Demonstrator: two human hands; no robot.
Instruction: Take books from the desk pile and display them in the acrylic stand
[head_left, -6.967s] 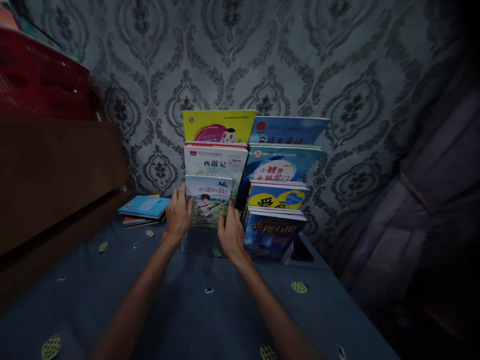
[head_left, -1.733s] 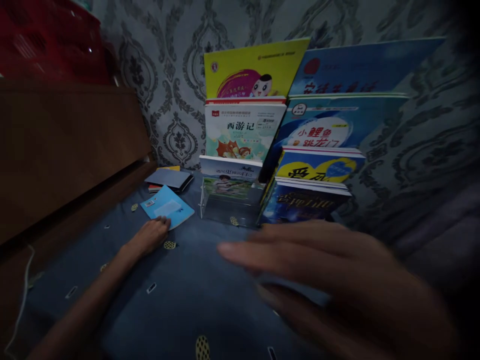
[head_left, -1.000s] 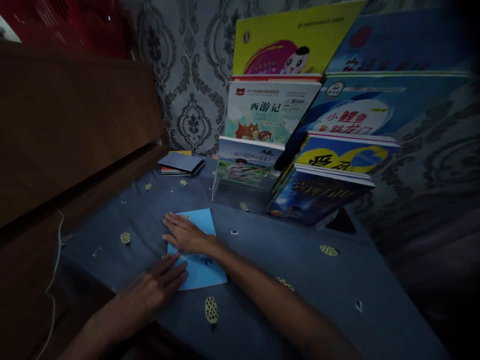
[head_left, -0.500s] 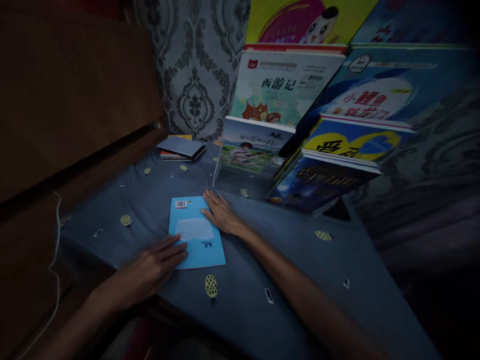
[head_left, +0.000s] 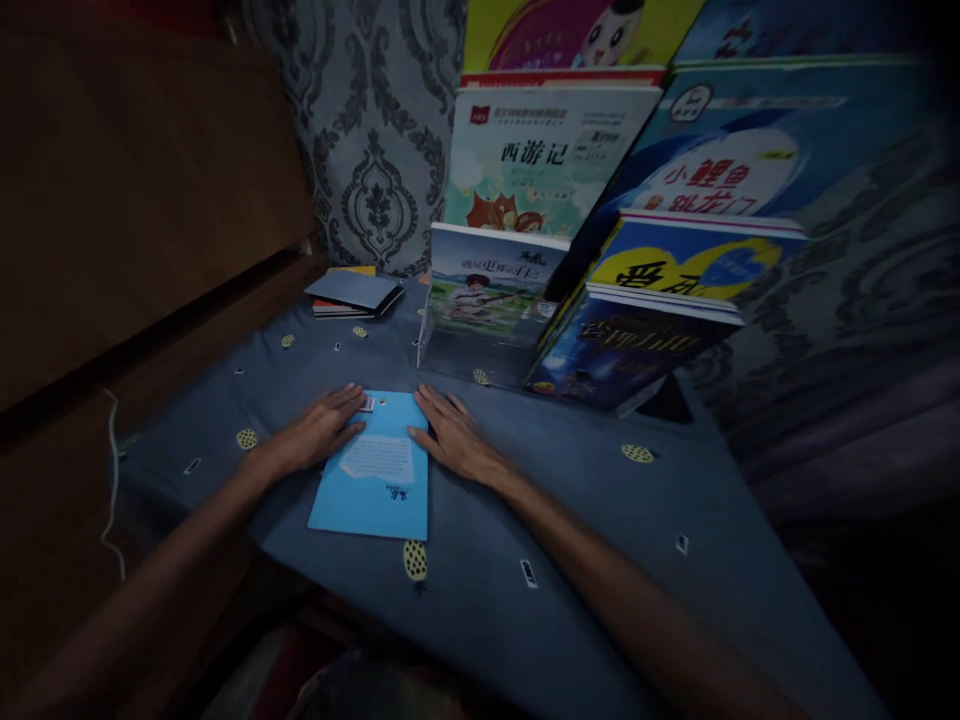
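A light-blue book (head_left: 386, 505) lies on the cloth-covered table with its printed back cover up, slightly turned. My left hand (head_left: 324, 428) is at the book's upper left, fingers stretched out flat and partly over the barcode corner. On the opposite side, my right hand (head_left: 456, 438) rests at the upper right edge, fingers extended and the thumb touching the cover. Neither hand is wrapped round the book.
Behind the book, a clear stand (head_left: 480, 350) holds an upright book (head_left: 491, 285) with a landscape cover. More books (head_left: 637, 345) stand in tiers at right. A small book stack (head_left: 356, 290) lies at the back left. A wooden cabinet (head_left: 150, 200) borders the left; a white cable (head_left: 112, 470) hangs there.
My left hand has moved from the book's lower left up to its upper left corner. The book has turned a little, its lower end swinging left. My right hand stays at the upper right.
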